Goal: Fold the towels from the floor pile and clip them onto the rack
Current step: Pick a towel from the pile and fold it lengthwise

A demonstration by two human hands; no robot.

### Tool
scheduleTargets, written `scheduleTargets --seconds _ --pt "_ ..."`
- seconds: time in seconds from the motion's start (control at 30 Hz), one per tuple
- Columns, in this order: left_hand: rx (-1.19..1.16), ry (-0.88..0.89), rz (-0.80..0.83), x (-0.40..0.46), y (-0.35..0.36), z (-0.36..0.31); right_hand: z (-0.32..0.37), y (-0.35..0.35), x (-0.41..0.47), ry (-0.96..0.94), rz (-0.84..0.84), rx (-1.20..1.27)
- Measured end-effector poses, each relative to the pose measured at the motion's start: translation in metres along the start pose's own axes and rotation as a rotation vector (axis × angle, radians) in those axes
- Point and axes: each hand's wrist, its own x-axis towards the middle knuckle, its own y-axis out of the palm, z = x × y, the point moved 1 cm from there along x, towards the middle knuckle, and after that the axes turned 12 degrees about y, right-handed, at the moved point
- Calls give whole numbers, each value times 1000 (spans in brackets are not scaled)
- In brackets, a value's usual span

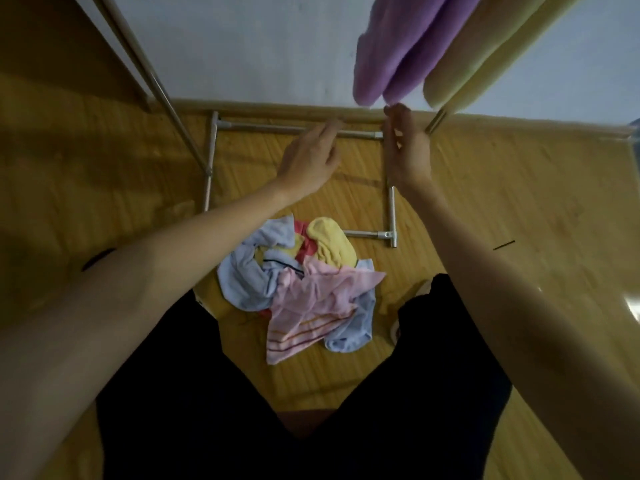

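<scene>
Both hands empty, left hand (310, 157) loosely open, right hand (407, 150) fingers pinched just under the hung purple towel (398, 53); I'd smooth its bottom edge level, then reach near for the floor pile (301, 285) between my legs.

Both arms outstretched; left hand (310, 157) open; right hand (407, 147) loosely cupped.
</scene>
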Motion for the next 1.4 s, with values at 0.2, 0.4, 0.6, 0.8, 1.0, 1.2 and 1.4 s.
scheduleTargets --seconds 0.2,0.4,0.6,0.8,1.0,1.2,1.4 --pt "-87 -302 404 -124 68 50 -111 63 -76 194 403 -282" --pt "-180 -424 649 -213 114 64 -178 115 -145 319 782 -438" --pt "-261 -540 679 -230 167 66 -218 152 -174 380 899 -488" --pt "-364 -741 612 -212 228 75 -248 176 -175 378 941 -535" --pt "-263 -885 533 -210 258 72 -250 182 -159 332 895 -504" --pt "-387 -773 355 -220 235 55 -235 184 -145 353 916 -447" --pt "-618 -755 272 -213 186 32 -215 174 -141 171 1048 -602"
